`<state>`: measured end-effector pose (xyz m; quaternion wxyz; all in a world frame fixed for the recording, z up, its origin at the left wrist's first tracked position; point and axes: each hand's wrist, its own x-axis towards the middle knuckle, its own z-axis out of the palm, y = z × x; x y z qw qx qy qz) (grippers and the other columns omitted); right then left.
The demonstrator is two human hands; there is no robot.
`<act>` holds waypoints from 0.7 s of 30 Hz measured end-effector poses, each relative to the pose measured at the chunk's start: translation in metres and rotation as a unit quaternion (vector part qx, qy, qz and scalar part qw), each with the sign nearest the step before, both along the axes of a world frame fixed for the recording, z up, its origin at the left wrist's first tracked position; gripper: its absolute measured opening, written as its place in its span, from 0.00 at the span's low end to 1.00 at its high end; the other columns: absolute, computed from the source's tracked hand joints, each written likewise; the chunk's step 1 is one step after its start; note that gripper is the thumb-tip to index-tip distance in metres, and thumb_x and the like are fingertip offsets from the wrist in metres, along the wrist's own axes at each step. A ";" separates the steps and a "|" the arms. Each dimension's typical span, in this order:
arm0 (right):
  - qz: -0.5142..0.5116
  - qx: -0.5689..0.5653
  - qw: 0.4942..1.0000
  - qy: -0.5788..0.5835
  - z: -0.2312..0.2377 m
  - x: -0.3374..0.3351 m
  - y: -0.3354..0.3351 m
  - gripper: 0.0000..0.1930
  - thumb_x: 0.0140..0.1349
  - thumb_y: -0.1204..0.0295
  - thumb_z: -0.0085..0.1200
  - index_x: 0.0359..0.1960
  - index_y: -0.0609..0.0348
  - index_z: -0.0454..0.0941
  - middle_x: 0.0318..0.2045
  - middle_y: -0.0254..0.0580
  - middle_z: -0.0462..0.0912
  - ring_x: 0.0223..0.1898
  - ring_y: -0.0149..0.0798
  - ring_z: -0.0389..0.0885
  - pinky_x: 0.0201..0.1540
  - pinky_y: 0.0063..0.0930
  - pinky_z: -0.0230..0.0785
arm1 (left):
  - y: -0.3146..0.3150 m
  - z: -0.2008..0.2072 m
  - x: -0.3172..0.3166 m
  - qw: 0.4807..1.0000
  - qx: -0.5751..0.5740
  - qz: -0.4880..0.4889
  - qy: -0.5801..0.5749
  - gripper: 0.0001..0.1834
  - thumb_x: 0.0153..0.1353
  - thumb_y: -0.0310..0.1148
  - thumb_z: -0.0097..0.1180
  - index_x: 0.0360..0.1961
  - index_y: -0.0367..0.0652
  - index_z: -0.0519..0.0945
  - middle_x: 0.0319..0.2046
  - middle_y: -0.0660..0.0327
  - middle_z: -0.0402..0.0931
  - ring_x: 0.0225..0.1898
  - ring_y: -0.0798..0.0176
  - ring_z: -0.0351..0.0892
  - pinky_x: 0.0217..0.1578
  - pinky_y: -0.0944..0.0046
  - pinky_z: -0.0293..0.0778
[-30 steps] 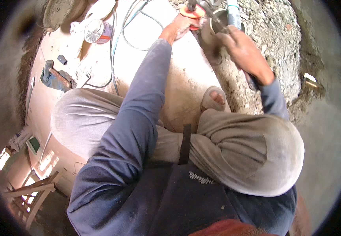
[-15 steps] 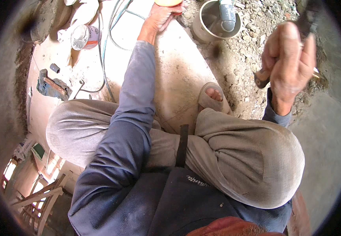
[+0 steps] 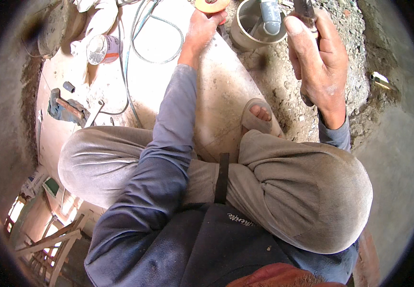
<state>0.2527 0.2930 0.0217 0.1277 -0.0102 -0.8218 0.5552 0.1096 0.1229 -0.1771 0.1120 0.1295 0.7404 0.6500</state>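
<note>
My left hand [image 3: 201, 36] is at the top middle, fingers wrapped round a chisel just under its round orange guard [image 3: 212, 5]. The chisel's tip is hidden. On the right, my right hand [image 3: 322, 67] is raised and closed round a hammer [image 3: 305, 10]. Its dark head end shows above the thumb, partly cut off by the top edge, and the handle's butt comes out below the fist. Between the hands stands a round, pale bucket [image 3: 245, 36] with a grey plastic pipe [image 3: 269, 18] in it.
Rubble [image 3: 288, 81] lies right of the pale floor slab [image 3: 216, 91]. On the left are a paint can [image 3: 103, 49], cables [image 3: 129, 71], and a second hammer [image 3: 68, 107] on a dark cloth. My sandalled foot [image 3: 256, 116] rests at the slab's edge.
My right hand has swung left and slightly up with the hammer, toward the bucket. My left hand has shifted a little right and down, still round the chisel.
</note>
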 end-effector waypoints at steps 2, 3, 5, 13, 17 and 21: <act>0.003 0.022 1.000 -0.005 -0.003 0.002 -0.002 0.14 0.76 0.64 0.55 0.53 0.60 0.77 0.21 0.28 0.72 0.19 0.20 0.64 0.22 0.19 0.56 | -0.004 0.009 0.001 0.999 -0.033 0.013 0.003 0.19 0.62 0.32 0.69 0.53 0.38 0.83 0.46 0.62 0.86 0.47 0.67 0.83 0.52 0.66 0.76; 0.002 0.027 0.999 -0.021 -0.002 0.004 -0.002 0.14 0.74 0.64 0.56 0.52 0.61 0.78 0.24 0.32 0.74 0.23 0.23 0.67 0.28 0.22 0.62 | -0.006 0.011 0.002 0.999 -0.050 0.019 0.004 0.20 0.61 0.31 0.70 0.53 0.38 0.83 0.47 0.62 0.86 0.48 0.67 0.83 0.52 0.66 0.76; 0.002 0.041 0.997 -0.063 -0.004 0.010 -0.001 0.14 0.73 0.64 0.57 0.51 0.62 0.78 0.26 0.36 0.75 0.28 0.26 0.69 0.33 0.26 0.67 | -0.003 0.008 0.004 1.000 -0.005 0.020 0.010 0.21 0.59 0.31 0.73 0.53 0.38 0.83 0.47 0.63 0.86 0.48 0.68 0.83 0.53 0.66 0.76; -0.008 0.059 0.997 -0.057 -0.014 0.024 -0.007 0.13 0.73 0.67 0.56 0.51 0.62 0.78 0.27 0.39 0.75 0.27 0.31 0.71 0.33 0.27 0.68 | -0.010 0.011 0.014 0.998 -0.043 0.045 0.016 0.21 0.56 0.29 0.76 0.51 0.39 0.85 0.45 0.65 0.87 0.45 0.69 0.83 0.51 0.67 0.78; -0.003 0.077 0.995 -0.055 -0.018 0.027 -0.007 0.12 0.74 0.67 0.55 0.51 0.63 0.78 0.27 0.42 0.77 0.27 0.33 0.75 0.34 0.30 0.71 | -0.005 0.011 0.021 0.999 0.029 0.035 -0.013 0.22 0.56 0.28 0.75 0.52 0.39 0.84 0.47 0.65 0.86 0.47 0.69 0.83 0.52 0.67 0.78; 0.013 0.157 0.984 -0.079 -0.039 0.022 -0.012 0.13 0.75 0.65 0.52 0.48 0.65 0.74 0.26 0.56 0.78 0.27 0.54 0.81 0.34 0.40 0.73 | -0.005 0.006 0.022 0.999 0.021 0.037 -0.027 0.24 0.56 0.29 0.75 0.55 0.40 0.83 0.48 0.65 0.85 0.49 0.69 0.82 0.53 0.68 0.77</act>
